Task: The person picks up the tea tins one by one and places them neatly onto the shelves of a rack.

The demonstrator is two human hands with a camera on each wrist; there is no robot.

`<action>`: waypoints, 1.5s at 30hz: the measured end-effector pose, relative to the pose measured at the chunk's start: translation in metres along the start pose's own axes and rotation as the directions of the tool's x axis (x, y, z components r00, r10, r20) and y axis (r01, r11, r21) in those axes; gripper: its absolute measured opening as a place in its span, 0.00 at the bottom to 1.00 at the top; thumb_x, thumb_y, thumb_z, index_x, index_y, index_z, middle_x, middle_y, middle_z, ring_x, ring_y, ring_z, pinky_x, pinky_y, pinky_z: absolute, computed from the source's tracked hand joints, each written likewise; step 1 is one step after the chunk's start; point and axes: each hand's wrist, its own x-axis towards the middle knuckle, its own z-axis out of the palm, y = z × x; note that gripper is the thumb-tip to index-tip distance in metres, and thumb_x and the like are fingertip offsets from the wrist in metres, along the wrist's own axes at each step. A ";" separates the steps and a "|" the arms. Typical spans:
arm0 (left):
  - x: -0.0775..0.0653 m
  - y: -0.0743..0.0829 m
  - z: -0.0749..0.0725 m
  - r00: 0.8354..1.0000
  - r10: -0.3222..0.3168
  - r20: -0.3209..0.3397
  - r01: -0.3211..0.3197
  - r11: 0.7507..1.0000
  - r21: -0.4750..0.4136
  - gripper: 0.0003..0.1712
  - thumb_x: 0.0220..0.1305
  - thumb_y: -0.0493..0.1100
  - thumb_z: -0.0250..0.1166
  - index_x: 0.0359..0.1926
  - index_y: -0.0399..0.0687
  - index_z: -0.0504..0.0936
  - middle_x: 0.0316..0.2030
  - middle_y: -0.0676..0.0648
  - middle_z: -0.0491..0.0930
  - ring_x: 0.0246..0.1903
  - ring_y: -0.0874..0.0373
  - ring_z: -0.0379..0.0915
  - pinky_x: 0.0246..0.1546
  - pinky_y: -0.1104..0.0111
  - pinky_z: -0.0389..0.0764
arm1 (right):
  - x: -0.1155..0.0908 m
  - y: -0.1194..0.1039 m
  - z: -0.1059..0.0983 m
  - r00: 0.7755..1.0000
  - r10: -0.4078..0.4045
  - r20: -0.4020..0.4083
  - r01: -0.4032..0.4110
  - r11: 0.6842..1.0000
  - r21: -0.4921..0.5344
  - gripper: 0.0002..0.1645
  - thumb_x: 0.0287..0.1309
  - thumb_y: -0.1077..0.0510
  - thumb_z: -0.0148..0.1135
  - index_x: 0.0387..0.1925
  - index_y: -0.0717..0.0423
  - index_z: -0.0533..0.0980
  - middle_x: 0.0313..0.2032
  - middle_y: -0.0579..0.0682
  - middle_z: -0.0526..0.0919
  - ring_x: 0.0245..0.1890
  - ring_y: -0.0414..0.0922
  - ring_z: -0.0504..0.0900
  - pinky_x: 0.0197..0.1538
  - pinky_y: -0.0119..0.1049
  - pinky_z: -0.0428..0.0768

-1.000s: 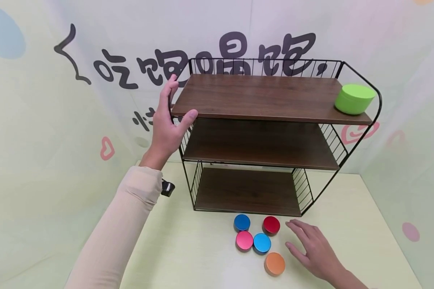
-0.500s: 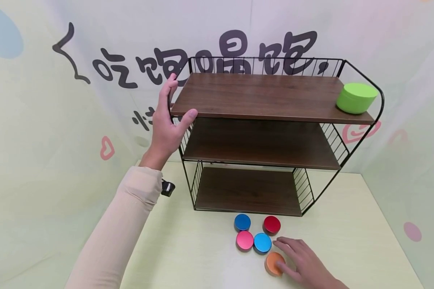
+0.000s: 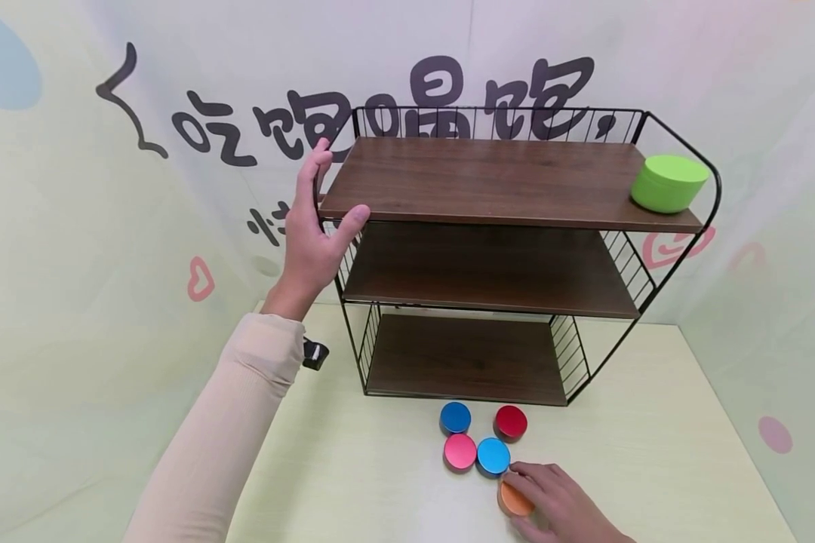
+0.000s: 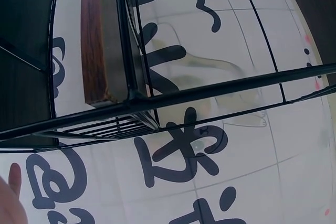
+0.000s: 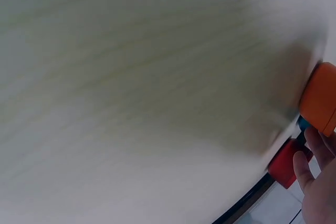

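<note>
Head view: the right hand (image 3: 561,504) pinches the orange tin (image 3: 518,501) on the surface (image 3: 353,475) before the rack (image 3: 482,181), whose left end the left hand (image 3: 311,240) grips; probably light, stiff and slick, the tin suits holding by its sides.

Left arm in long beige fabric sleeve (image 3: 224,430) reaches forward; bare left hand (image 3: 310,234) is raised, thumb (image 3: 355,217) spread from upward-pointing fingers (image 3: 310,173). Bare right hand (image 3: 560,504) sits low, back up, fingers bent.

Head view is bright & fairly even, w/ pale glare on the surface (image 3: 424,516) in front of the rack (image 3: 482,181); R wrist view's dimmer, w/ soft blurry shadows.
</note>
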 end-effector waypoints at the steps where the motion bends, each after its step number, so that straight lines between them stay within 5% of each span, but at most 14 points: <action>1: 0.000 0.000 0.000 1.000 0.000 -0.001 0.000 1.000 -0.001 0.37 0.60 0.47 0.64 0.64 0.31 0.63 0.73 0.43 0.61 0.71 0.63 0.56 0.71 0.65 0.53 | 0.000 0.000 0.000 1.000 -0.001 0.002 0.001 1.000 -0.009 0.38 0.52 0.32 0.68 0.62 0.42 0.76 0.56 0.41 0.79 0.51 0.42 0.76 0.49 0.47 0.81; 34: 0.000 0.001 0.000 1.000 -0.005 0.001 0.005 1.000 -0.006 0.37 0.60 0.46 0.64 0.64 0.30 0.63 0.73 0.43 0.61 0.72 0.62 0.56 0.71 0.65 0.53 | 0.000 -0.003 -0.005 0.996 0.059 0.062 -0.063 0.995 0.072 0.39 0.51 0.34 0.70 0.61 0.48 0.76 0.54 0.45 0.79 0.50 0.44 0.77 0.47 0.46 0.83; 45: 0.000 0.002 -0.001 1.000 0.003 0.001 -0.003 1.000 0.006 0.36 0.60 0.45 0.64 0.63 0.30 0.63 0.72 0.37 0.60 0.72 0.63 0.55 0.71 0.65 0.53 | -0.002 0.004 -0.011 0.989 -0.038 -0.146 0.040 0.999 0.007 0.37 0.47 0.39 0.76 0.58 0.48 0.79 0.51 0.40 0.81 0.48 0.40 0.79 0.46 0.39 0.83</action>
